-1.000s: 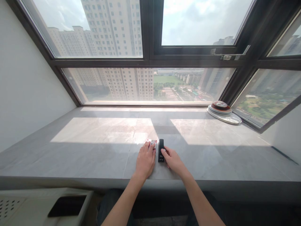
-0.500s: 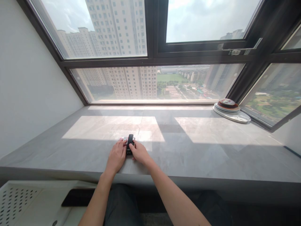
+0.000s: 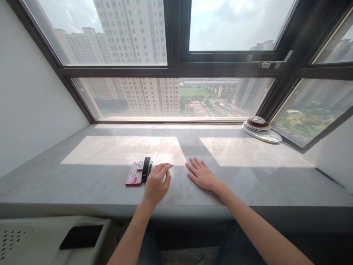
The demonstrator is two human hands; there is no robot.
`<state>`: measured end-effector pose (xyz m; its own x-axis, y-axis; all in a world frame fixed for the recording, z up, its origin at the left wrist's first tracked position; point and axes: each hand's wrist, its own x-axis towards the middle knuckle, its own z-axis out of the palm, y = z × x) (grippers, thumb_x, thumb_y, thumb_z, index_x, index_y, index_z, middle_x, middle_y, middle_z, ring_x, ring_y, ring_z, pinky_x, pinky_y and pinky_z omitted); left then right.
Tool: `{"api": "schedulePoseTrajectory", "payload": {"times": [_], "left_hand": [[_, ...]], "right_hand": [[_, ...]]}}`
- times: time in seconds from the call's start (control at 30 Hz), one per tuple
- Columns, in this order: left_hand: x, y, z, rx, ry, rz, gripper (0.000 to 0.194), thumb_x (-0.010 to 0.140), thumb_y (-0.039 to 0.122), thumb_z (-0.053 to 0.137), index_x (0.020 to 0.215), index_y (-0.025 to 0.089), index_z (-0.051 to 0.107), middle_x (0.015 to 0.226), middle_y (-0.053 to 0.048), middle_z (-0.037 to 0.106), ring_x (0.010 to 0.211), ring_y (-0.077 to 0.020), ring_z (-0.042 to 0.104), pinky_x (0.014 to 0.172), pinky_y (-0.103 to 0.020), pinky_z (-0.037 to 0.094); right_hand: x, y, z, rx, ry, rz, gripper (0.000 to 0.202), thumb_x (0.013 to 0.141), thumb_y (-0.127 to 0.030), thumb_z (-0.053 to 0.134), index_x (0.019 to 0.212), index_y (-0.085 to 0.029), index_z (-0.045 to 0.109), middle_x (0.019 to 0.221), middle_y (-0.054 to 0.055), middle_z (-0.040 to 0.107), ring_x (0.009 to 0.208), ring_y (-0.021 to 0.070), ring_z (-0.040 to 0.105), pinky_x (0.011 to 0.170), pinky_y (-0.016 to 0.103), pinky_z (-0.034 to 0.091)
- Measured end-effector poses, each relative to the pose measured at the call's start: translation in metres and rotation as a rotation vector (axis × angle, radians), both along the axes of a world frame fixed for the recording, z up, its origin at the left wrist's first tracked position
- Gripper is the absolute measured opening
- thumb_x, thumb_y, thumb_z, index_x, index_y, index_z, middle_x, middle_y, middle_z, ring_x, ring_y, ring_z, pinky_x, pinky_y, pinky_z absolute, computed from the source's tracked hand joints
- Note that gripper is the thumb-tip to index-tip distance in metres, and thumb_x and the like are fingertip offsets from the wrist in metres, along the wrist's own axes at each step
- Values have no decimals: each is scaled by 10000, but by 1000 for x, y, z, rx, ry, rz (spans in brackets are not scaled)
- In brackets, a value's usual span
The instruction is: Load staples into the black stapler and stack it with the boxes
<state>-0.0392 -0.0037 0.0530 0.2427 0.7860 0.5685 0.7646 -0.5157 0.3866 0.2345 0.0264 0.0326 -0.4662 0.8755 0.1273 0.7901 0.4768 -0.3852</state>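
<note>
A black stapler stands on the grey stone sill, against the right side of a red-and-white packet or set of small boxes. Just to the right of the stapler is my left hand, raised a little, its fingers bent and its thumb apart from them. Nothing shows between them. Further right, my right hand lies flat on the sill with its fingers spread, holding nothing.
A stack of plates or round lids sits by the window corner at the right. Dark window frames rise behind the sill. Below the front edge at left is a white perforated unit with a dark panel.
Both hands have let go of the stapler and moved right. The red-and-white packet, covered before, now shows. The view has shifted slightly.
</note>
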Motion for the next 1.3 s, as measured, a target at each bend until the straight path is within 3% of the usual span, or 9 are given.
{"api": "schedulePoseTrajectory", "payload": {"times": [0.23,0.33,0.5,0.63,0.77,0.83,0.93,1.07,1.3], "left_hand": [[79,12,-1,-290,381,-239,604,1015,489,421,1564,250,346,1653,-97,289,1540,-357,182,1220,-607,169],[89,-58,-9,-327,376,-647,663,974,597,463,1568,328,342,1649,-34,310,1541,-353,189,1243,-589,124],[95,-121,-3,-684,146,-1097,450,1000,603,444,1285,349,683,996,17,793,943,-169,740,877,-244,532],[85,-45,26,-572,-13,-654,654,1080,501,175,1052,210,759,889,-27,783,839,-143,727,780,-225,540],[78,29,38,-409,44,-308,534,1066,459,263,1392,172,575,1452,-135,575,1406,-312,453,1174,-534,319],[84,21,28,-405,124,-388,550,1014,503,431,1478,215,490,1572,-106,442,1504,-349,288,1216,-593,203],[98,-40,3,-353,301,-727,652,979,554,475,1559,272,375,1630,-56,348,1547,-345,167,1244,-574,142],[106,-118,-16,-653,192,-1122,464,1001,566,455,1397,367,593,1203,11,748,1166,-224,676,1079,-363,456],[89,-29,22,-573,-148,-623,630,1081,466,155,1221,193,706,980,-70,779,884,-180,727,846,-295,546]], "right_hand": [[-26,-109,2,-89,297,775,368,1028,-431,483,1293,-281,689,1192,45,743,1174,188,658,1092,325,435],[6,-69,12,-46,398,335,446,1074,-386,339,1089,-241,761,969,57,774,972,185,711,938,325,526],[32,21,28,16,134,-40,511,1031,-500,404,1466,-267,537,1542,87,486,1463,316,376,1208,546,267],[-4,-40,15,26,-22,316,657,971,-500,544,1569,-289,374,1651,67,294,1533,316,226,1245,537,187],[-32,-136,3,61,149,795,537,997,-440,529,1514,-314,459,1533,36,504,1448,217,421,1234,408,284],[-24,-140,6,79,257,868,400,1010,-379,506,1397,-319,590,1358,13,661,1297,169,580,1166,326,388],[15,-80,17,100,260,408,346,1032,-344,443,1294,-317,667,1260,27,712,1175,185,648,1090,349,468],[59,13,25,47,-11,-146,547,1047,-488,318,1552,-300,408,1606,59,392,1499,303,317,1222,557,244],[-10,-94,11,-8,24,421,674,961,-545,530,1574,-328,353,1655,37,292,1531,295,239,1254,497,173]]}}
